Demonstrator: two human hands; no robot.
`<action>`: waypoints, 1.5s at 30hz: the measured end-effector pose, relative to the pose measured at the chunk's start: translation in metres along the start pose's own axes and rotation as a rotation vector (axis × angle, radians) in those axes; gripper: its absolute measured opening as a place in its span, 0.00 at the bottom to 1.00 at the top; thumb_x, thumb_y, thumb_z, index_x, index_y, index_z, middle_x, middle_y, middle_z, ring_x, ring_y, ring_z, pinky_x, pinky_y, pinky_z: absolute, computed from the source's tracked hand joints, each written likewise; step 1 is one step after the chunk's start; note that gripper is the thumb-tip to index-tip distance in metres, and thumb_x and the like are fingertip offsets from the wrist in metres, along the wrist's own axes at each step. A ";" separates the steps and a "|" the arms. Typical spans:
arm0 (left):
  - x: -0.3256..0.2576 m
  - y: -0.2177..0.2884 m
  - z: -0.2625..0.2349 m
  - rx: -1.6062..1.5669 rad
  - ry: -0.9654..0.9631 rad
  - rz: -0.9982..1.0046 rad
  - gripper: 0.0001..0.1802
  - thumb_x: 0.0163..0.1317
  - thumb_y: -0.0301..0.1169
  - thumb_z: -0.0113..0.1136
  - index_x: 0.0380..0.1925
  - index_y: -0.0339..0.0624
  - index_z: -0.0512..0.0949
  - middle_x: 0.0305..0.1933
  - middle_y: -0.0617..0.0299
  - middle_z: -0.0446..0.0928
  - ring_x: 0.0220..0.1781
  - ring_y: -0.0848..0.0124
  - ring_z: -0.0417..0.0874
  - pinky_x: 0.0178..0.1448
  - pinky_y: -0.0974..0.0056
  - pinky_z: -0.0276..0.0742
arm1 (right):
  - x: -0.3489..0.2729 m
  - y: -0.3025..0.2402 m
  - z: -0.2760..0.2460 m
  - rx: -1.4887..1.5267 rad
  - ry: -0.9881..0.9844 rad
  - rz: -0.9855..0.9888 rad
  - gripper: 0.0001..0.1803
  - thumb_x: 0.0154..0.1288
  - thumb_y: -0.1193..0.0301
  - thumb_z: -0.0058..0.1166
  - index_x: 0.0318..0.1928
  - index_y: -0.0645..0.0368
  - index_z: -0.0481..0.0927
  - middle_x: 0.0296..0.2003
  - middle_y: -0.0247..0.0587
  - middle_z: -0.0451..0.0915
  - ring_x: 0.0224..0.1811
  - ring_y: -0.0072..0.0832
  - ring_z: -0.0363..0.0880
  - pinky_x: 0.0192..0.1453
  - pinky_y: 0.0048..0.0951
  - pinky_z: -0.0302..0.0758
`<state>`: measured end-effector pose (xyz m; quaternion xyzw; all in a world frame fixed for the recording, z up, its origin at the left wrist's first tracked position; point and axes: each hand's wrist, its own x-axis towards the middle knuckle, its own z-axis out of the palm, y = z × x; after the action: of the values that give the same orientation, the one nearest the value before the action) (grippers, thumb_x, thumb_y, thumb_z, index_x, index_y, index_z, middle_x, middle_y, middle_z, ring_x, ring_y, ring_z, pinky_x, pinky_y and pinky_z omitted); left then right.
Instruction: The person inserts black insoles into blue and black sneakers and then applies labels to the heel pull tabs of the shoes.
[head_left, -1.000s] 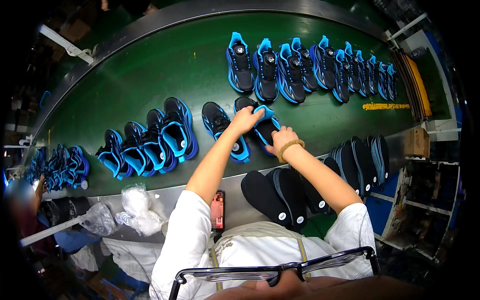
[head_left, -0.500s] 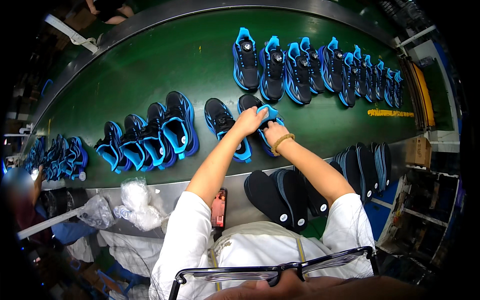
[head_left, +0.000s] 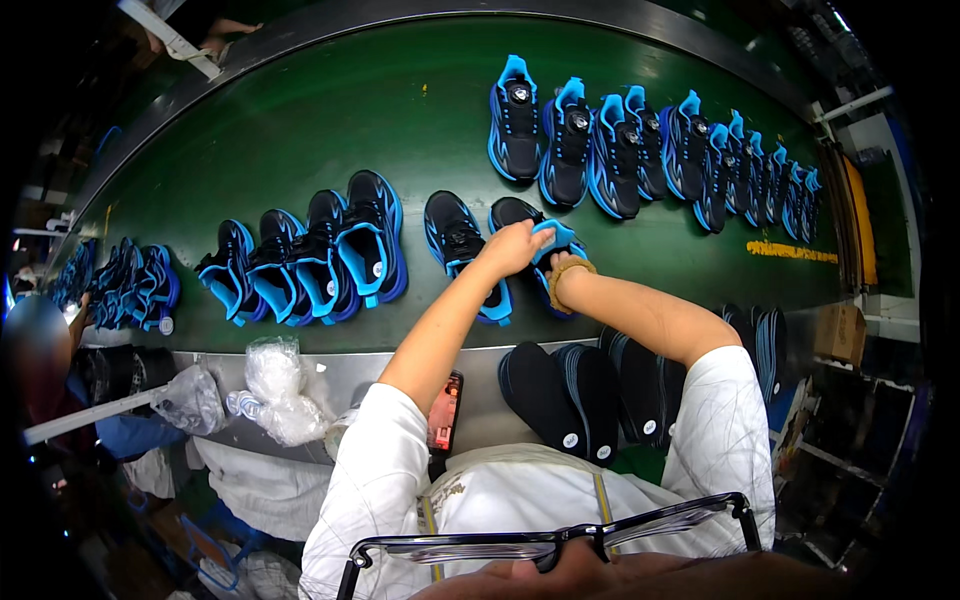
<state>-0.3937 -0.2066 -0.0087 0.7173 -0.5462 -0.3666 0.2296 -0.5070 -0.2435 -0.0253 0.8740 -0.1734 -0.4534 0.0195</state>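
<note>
As both bare forearms (head_left: 440, 325) stretch forward over a broad green worktop (head_left: 300, 130), the left hand (head_left: 517, 247), bent at the wrist, pinches the light-blue tongue (head_left: 563, 236) of a black-and-blue sneaker (head_left: 512, 211). The right hand (head_left: 564, 262) angles down into the same shoe; its fingertips are hidden, and whether they grip anything cannot be told. The sneaker lies toe away, just right of a matching black-and-blue sneaker (head_left: 450, 218). Round white labels (head_left: 570, 441), their print too small to read, mark flat black insoles (head_left: 535, 393) at the near edge.
</note>
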 end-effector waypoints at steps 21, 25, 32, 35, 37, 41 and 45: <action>0.009 0.010 0.025 0.777 0.142 0.260 0.10 0.49 0.32 0.48 0.32 0.43 0.72 0.35 0.57 0.70 0.34 0.62 0.75 0.32 0.61 0.70 | -0.040 0.037 0.003 0.186 -0.154 -0.404 0.34 0.55 0.50 0.22 0.38 0.68 0.73 0.35 0.52 0.75 0.48 0.32 0.69 0.65 0.37 0.33; 0.003 0.009 0.031 0.912 -0.022 0.347 0.11 0.51 0.34 0.46 0.34 0.47 0.73 0.36 0.59 0.71 0.35 0.63 0.75 0.33 0.60 0.66 | -0.041 0.015 0.010 0.158 -0.106 -0.235 0.33 0.50 0.50 0.33 0.42 0.69 0.72 0.38 0.52 0.75 0.50 0.31 0.68 0.65 0.37 0.27; -0.032 0.031 -0.012 0.214 0.345 0.301 0.09 0.47 0.30 0.48 0.28 0.39 0.74 0.31 0.54 0.73 0.34 0.60 0.76 0.35 0.62 0.71 | -0.032 0.009 0.031 0.137 0.196 -0.173 0.20 0.49 0.61 0.41 0.35 0.65 0.75 0.31 0.48 0.77 0.42 0.34 0.74 0.64 0.38 0.34; -0.109 0.033 -0.067 -0.539 0.514 0.319 0.08 0.44 0.29 0.52 0.24 0.37 0.76 0.26 0.59 0.74 0.27 0.73 0.74 0.30 0.69 0.69 | -0.048 0.008 0.045 0.344 0.561 -0.051 0.19 0.47 0.68 0.48 0.41 0.64 0.70 0.26 0.47 0.76 0.34 0.36 0.74 0.60 0.33 0.49; -0.181 0.005 -0.093 -0.595 0.616 0.222 0.05 0.46 0.26 0.51 0.19 0.37 0.74 0.23 0.67 0.72 0.23 0.81 0.68 0.26 0.75 0.64 | -0.041 0.005 0.066 0.387 0.886 -0.011 0.21 0.47 0.69 0.50 0.43 0.64 0.67 0.24 0.46 0.75 0.32 0.38 0.72 0.55 0.36 0.56; -0.285 -0.050 -0.077 -0.458 0.762 -0.079 0.10 0.48 0.28 0.52 0.19 0.41 0.61 0.16 0.69 0.60 0.19 0.81 0.59 0.22 0.74 0.56 | -0.041 -0.020 0.048 0.473 0.943 0.069 0.26 0.45 0.69 0.51 0.48 0.63 0.65 0.37 0.45 0.71 0.42 0.39 0.66 0.52 0.37 0.57; -0.321 -0.063 -0.026 0.324 0.773 -0.102 0.15 0.49 0.37 0.54 0.27 0.39 0.64 0.22 0.55 0.64 0.25 0.61 0.67 0.30 0.61 0.62 | -0.061 -0.054 0.017 0.615 1.374 -0.029 0.25 0.43 0.73 0.51 0.47 0.60 0.65 0.43 0.43 0.67 0.47 0.39 0.64 0.51 0.37 0.58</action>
<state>-0.3780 0.1159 0.0493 0.8551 -0.4342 0.0092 0.2831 -0.5377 -0.1716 0.0019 0.9284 -0.2296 0.2628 -0.1275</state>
